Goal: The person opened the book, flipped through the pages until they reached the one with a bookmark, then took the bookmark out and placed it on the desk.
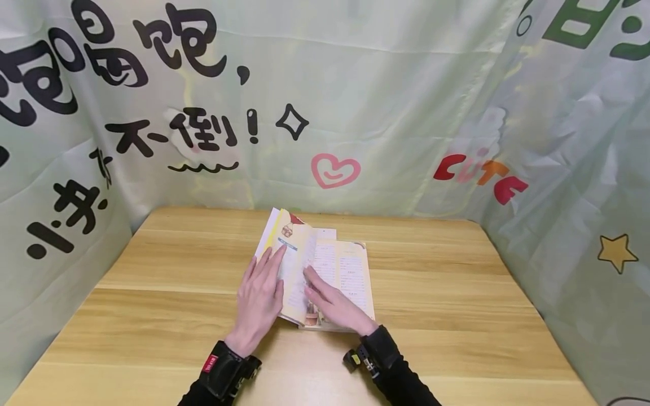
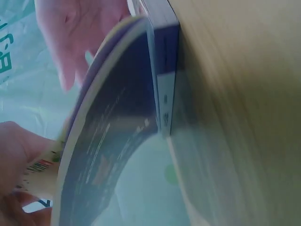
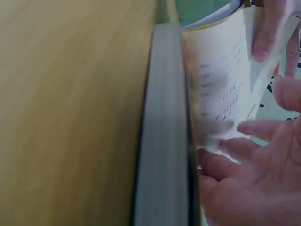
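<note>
An open book (image 1: 352, 276) lies on the table. Its left part, a cover with pages (image 1: 299, 265), stands lifted off the table and bends, as the left wrist view shows under the curved cover (image 2: 117, 94). My left hand (image 1: 258, 299) lies on the left page with its fingers fairly straight, pointing up the page. Near the gutter, my right hand (image 1: 335, 303) touches the book with extended fingers. The right wrist view shows that right hand (image 3: 263, 169) palm-side beside the curved page (image 3: 216, 84) and the thick page block (image 3: 162, 132).
The wooden table (image 1: 437, 316) spreads around the book on every side. A pale cloth (image 1: 396, 101) with printed characters, a heart and a star hangs behind it and along both sides. At the lower right corner, a dark cable (image 1: 627, 399) shows.
</note>
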Motion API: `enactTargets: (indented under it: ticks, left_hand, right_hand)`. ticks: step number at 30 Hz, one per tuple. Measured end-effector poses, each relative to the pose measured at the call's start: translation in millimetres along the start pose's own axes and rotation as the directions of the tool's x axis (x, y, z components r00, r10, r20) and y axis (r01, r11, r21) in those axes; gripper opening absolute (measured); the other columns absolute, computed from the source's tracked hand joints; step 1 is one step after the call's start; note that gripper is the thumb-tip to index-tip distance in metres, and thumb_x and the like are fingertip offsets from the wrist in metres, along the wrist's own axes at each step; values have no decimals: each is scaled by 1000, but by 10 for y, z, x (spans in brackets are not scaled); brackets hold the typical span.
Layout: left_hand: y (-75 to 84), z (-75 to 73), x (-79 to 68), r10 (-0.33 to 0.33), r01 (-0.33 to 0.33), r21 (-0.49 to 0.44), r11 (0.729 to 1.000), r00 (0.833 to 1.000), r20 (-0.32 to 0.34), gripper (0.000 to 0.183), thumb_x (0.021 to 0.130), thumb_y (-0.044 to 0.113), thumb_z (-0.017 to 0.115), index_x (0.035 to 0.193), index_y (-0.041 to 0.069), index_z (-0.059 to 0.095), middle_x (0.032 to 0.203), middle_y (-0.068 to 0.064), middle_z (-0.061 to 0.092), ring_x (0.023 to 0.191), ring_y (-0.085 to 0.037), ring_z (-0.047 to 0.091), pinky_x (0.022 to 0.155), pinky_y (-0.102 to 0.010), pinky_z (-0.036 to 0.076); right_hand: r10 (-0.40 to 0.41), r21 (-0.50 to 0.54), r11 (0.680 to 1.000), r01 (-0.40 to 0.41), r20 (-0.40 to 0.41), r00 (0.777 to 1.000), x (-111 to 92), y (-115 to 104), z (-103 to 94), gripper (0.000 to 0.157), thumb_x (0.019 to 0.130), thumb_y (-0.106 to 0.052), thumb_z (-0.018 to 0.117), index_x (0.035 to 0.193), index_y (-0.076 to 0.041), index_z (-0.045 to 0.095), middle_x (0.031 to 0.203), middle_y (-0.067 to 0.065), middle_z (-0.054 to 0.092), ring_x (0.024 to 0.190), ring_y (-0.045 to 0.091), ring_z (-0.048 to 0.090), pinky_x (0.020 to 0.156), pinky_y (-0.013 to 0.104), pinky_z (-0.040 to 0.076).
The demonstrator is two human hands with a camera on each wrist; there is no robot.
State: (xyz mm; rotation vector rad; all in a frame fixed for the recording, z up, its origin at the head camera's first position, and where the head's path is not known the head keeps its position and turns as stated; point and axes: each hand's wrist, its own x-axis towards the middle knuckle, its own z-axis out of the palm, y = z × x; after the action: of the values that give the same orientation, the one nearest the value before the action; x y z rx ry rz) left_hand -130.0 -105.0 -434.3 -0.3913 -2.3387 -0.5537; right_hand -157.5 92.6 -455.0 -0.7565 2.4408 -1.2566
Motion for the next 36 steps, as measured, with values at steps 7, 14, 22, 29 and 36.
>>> enactTargets:
  ticks: [7, 14, 22, 29, 36]
  left_hand:
    - [-51, -13, -32, -44, 25, 100, 995, 980, 193, 55, 74, -11, 72, 126, 6, 68, 129, -14, 70, 131, -39, 59, 119, -60, 36]
    - [-23, 72, -97, -100, 132, -45, 990, 898, 428, 43, 88, 2, 66, 130, -10, 60, 142, -26, 58, 136, -41, 53, 121, -56, 36]
    - [-39, 189, -179, -10, 113, -149, 982, 829, 559, 49, 100, 6, 55, 145, -9, 46, 159, -22, 39, 148, -35, 41, 122, -49, 36]
    - [-37, 185, -177, 84, 91, -231, 969, 757, 648, 52, 97, 0, 52, 149, -1, 44, 162, -16, 37, 150, -32, 37, 122, -48, 35]
    - [21, 152, -198, 81, 142, -249, 958, 702, 708, 48, 100, 10, 52, 147, 1, 49, 165, -15, 31, 153, -34, 29, 122, -55, 35]
  right_hand:
    - [-43, -82, 995, 53, 111, 993, -41, 72, -20, 62, 108, -36, 40, 160, -6, 23, 170, 9, 14, 158, 23, 14, 131, 50, 12]
    - [-87, -109, 988, 105, 158, 984, -99, 134, -75, 61, 107, -35, 46, 159, -7, 28, 169, 8, 21, 157, 25, 20, 130, 51, 12]
    - [-43, -23, 999, 46, 105, 993, -176, 256, -201, 61, 103, -35, 55, 157, -13, 36, 164, 8, 35, 154, 29, 31, 127, 53, 23]
    - [-59, -110, 991, 74, 137, 989, -288, 325, -364, 67, 91, -28, 73, 149, -5, 48, 164, 13, 32, 156, 34, 22, 127, 57, 17]
    - [-59, -200, 974, 104, 217, 974, -351, 344, -448, 91, 77, -23, 85, 153, -3, 39, 167, 18, 20, 157, 39, 13, 127, 60, 10]
